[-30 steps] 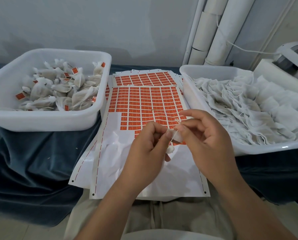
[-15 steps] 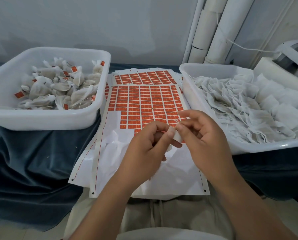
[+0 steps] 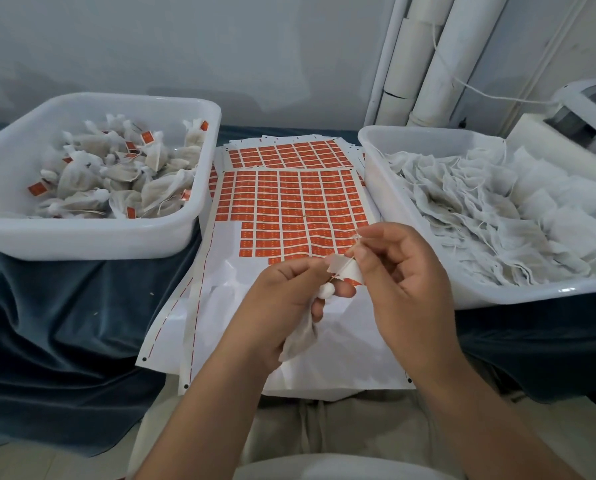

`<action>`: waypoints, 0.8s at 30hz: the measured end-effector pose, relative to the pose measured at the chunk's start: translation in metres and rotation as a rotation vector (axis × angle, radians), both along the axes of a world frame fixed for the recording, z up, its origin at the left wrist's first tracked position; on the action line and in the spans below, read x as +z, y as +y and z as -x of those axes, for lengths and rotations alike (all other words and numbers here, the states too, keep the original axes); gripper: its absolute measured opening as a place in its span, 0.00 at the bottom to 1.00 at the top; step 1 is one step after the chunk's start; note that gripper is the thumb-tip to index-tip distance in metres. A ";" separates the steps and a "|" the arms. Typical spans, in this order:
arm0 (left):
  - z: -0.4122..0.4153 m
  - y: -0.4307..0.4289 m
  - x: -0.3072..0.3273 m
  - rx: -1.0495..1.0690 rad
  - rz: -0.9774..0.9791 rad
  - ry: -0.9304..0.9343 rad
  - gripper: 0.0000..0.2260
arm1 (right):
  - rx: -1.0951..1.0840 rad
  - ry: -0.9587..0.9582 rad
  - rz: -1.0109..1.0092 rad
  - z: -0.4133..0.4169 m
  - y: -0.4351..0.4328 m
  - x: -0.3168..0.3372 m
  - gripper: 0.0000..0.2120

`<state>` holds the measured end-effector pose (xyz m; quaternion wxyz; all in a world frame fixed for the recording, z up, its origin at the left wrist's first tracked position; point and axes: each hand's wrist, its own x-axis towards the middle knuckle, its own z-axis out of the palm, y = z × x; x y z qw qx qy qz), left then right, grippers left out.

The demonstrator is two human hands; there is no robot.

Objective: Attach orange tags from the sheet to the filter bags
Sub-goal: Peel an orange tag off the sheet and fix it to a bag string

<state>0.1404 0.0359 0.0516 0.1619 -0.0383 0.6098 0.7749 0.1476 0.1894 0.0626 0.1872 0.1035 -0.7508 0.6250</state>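
A dark blue cloth (image 3: 64,323) covers the table, and white pipes (image 3: 428,64) stand against the wall behind it. On the cloth sit two white tubs. The right tub (image 3: 497,296) holds a heap of flat empty bags (image 3: 480,209), and the left tub (image 3: 82,237) holds filled bags (image 3: 116,178), several with orange tags on them. Between the tubs lies the sheet of tags (image 3: 289,202), on top of other such sheets. Its far part is covered with rows of orange tags and its near part is bare white. Both hands are above that bare part. The left hand (image 3: 282,306) has its fingers curled round a filter bag (image 3: 301,341), whose body hangs below the palm. The right hand (image 3: 400,271) pinches the thin string (image 3: 353,245) at the bag's mouth between thumb and forefinger, its other fingers loosely bent.
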 end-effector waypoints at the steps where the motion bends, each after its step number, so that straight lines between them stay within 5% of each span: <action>1: 0.000 -0.001 0.000 -0.018 -0.047 -0.020 0.09 | -0.007 0.004 0.004 0.000 -0.001 -0.001 0.09; 6: 0.004 -0.003 -0.006 -0.078 -0.137 -0.023 0.26 | -0.019 0.015 -0.010 0.000 -0.003 -0.003 0.10; 15: 0.009 -0.004 -0.011 -0.111 -0.223 -0.162 0.11 | -0.006 -0.016 0.061 0.002 -0.005 -0.006 0.11; 24: 0.007 0.001 -0.014 -0.208 -0.345 -0.152 0.21 | 0.008 -0.021 0.066 0.004 -0.003 -0.009 0.09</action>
